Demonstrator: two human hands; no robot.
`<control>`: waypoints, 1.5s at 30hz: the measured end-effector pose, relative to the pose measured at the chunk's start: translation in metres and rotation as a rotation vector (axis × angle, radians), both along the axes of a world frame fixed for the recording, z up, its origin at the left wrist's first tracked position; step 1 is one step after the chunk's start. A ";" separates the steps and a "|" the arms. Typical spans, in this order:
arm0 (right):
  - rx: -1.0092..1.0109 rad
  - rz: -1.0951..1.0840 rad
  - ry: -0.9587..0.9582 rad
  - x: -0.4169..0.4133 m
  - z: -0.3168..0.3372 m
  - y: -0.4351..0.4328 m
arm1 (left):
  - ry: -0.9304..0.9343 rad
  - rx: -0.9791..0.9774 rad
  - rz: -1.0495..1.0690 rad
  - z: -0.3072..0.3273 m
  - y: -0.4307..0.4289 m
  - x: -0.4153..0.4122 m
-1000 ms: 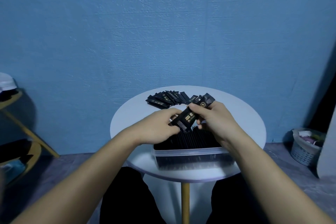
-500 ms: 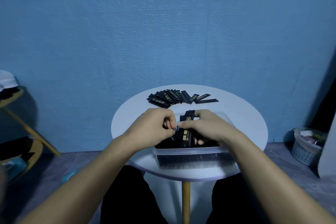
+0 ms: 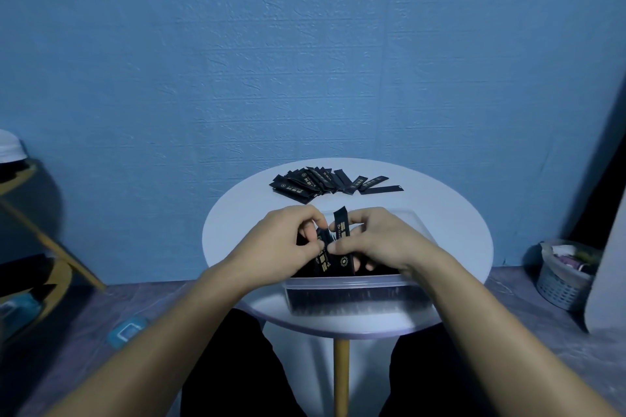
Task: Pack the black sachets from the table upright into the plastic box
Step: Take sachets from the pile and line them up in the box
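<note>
Clear plastic box (image 3: 355,280) at the round table's (image 3: 237,234) near edge, nearly full. Above it, left hand (image 3: 281,244) and right hand (image 3: 382,240) pinch held sachets (image 3: 341,230) on end, probably to slot them upright. Loose sachets (image 3: 325,181) fanned at the far edge.

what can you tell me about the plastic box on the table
The plastic box is a clear, rectangular tub with no lid on, standing near the front edge of the round white table. Through its near wall shows a dense row of black sachets, packed upright. The left hand and right hand reach in from above, gripping sachets; the right wrist lies over its near right corner.
</note>
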State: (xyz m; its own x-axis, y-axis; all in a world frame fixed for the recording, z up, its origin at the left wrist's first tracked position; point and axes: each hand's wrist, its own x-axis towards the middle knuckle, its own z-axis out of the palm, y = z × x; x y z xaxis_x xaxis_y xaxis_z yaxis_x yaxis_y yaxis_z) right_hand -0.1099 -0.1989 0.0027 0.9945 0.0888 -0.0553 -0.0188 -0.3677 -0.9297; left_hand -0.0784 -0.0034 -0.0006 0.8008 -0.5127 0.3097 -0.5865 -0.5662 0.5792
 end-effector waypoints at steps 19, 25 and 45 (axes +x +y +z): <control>0.058 -0.039 0.019 0.000 -0.002 -0.001 | -0.039 0.120 -0.057 -0.008 0.008 -0.001; 0.062 -0.001 0.043 -0.001 -0.001 0.000 | -0.002 0.194 -0.076 -0.003 0.012 0.002; -0.059 0.044 -0.001 0.000 0.001 -0.001 | -0.005 0.148 -0.003 -0.010 0.017 0.011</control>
